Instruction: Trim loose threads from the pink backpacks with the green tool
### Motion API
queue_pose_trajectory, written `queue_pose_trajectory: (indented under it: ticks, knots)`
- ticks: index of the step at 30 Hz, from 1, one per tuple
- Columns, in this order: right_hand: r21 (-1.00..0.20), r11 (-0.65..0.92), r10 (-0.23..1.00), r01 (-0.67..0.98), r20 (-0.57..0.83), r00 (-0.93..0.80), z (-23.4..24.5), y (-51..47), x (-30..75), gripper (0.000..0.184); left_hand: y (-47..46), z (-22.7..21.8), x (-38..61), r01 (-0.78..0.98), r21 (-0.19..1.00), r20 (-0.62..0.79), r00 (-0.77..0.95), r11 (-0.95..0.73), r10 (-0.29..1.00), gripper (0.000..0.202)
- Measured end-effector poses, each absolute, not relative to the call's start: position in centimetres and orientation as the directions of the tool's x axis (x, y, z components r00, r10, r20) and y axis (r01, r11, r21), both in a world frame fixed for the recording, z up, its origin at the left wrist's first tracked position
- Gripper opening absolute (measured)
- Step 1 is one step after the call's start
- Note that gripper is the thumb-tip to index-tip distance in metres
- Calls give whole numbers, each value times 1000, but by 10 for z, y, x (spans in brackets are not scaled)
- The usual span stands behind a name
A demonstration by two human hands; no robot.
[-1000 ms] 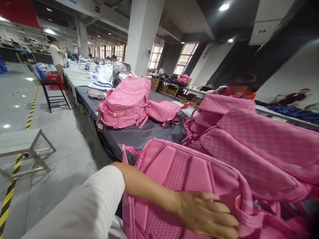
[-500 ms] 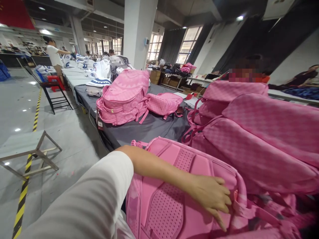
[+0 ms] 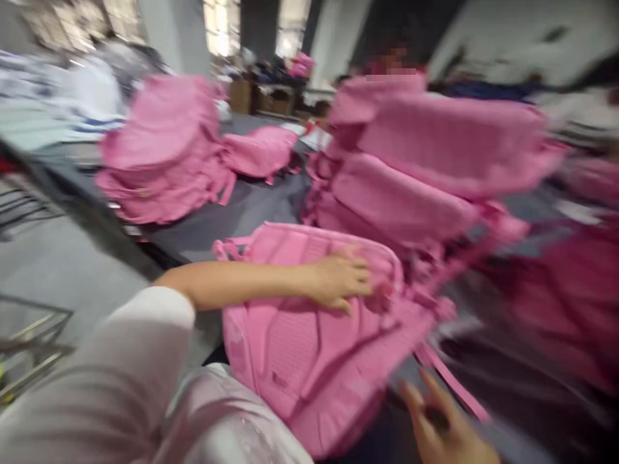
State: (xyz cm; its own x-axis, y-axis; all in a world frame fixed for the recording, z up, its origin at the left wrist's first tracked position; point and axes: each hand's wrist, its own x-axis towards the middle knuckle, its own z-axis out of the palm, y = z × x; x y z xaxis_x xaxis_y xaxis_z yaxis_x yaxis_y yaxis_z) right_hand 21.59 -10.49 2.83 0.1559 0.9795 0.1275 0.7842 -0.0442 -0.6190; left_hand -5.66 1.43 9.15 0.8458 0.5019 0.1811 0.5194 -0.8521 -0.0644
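The whole picture is smeared by motion. A pink backpack (image 3: pixel 300 348) lies back panel up on the grey table (image 3: pixel 232 219) in front of me. My left hand (image 3: pixel 338 280) rests on its upper part, fingers lying fairly flat, holding nothing. My right hand (image 3: pixel 445 425) comes in at the bottom edge, just right of the backpack and beside a loose pink strap (image 3: pixel 454 390). Its fingers are stretched apart and point up and left; nothing shows in them.
A stack of pink backpacks (image 3: pixel 411 167) lies right behind the near one. Another pink backpack (image 3: pixel 159 148) and a small pink bag (image 3: pixel 261 151) sit farther left on the table. White bags (image 3: pixel 82 96) lie beyond. The floor and a metal frame (image 3: pixel 29 335) are at left.
My view has swung down and right, blurring everything. My left hand stays on the backpack near its top. My right hand has come into view at the bottom.
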Motion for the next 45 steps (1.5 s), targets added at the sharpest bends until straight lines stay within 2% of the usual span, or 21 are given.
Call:
queue_pose_trajectory:
  ticks: [1, 3, 5, 7, 9, 11, 12, 14, 16, 17, 20, 22, 26, 30, 34, 41, 45]
  knots:
    - [-673, -81, 961, 735, 142, 237, 40, -118, 223, 67, 11, 85, -51, 525, -33, 217, 835, -851, 506, 39]
    - [-817, -14, 945, 576, 177, 275, 63, -133, 224, 81, 10, 73, -41, 515, 9, 220, 835, -857, 504, 32]
    - [-934, 15, 983, 356, 79, 167, 77, -133, 212, 98, 11, 64, -33, 507, 26, 186, 844, -862, 503, 26]
    - [-993, -20, 1000, 112, -19, 8, 76, -125, 189, 108, 10, 59, -28, 507, 26, 163, 848, -862, 504, 23]
    - [-995, 57, 998, -77, 54, 35, 60, -112, 160, 103, 10, 57, -27, 511, 15, 170, 846, -859, 506, 22]
    - [-961, 242, 955, -132, 212, 209, 35, -101, 136, 85, 10, 56, -29, 515, -1, 191, 841, -857, 505, 21]
    - [-941, 328, 909, -81, 291, 299, 22, -97, 128, 73, 9, 55, -31, 519, -12, 200, 839, -855, 506, 22]
    - [-899, 413, 811, 143, 435, 390, -2, -91, 124, 48, 7, 51, -34, 528, -46, 209, 835, -848, 509, 24]
    - [-849, 395, 761, 350, 516, 394, -19, -90, 131, 36, 1, 46, -35, 522, -92, 221, 841, -848, 494, 26]
    - [-841, 370, 751, 395, 521, 405, -24, -91, 136, 35, -2, 43, -35, 514, -115, 234, 846, -850, 480, 25]
    - [-908, 279, 751, 312, 409, 519, -26, -95, 148, 36, -11, 36, -30, 495, -141, 274, 852, -857, 447, 20]
    - [-941, 235, 749, 244, 336, 571, -21, -95, 149, 33, -12, 35, -24, 531, -136, 265, 833, -836, 486, 17]
    - [-941, 165, 769, 294, 309, 560, -17, -87, 144, 33, -7, 32, -15, 610, -130, 213, 787, -781, 579, 13]
    - [-908, 161, 722, 386, 375, 582, -24, -81, 142, 31, -7, 22, -21, 546, -35, 278, 810, -837, 516, 14]
    - [-871, 201, 690, 448, 450, 567, -29, -83, 140, 27, -11, 11, -28, 515, -30, 365, 803, -856, 471, 25]
    - [-784, 242, 702, 571, 548, 455, -35, -81, 138, 27, -10, 8, -26, 523, -74, 378, 803, -849, 461, 31]
    - [-702, 265, 693, 661, 615, 376, -38, -76, 142, 23, -7, 10, -25, 535, -20, 294, 811, -845, 506, 35]
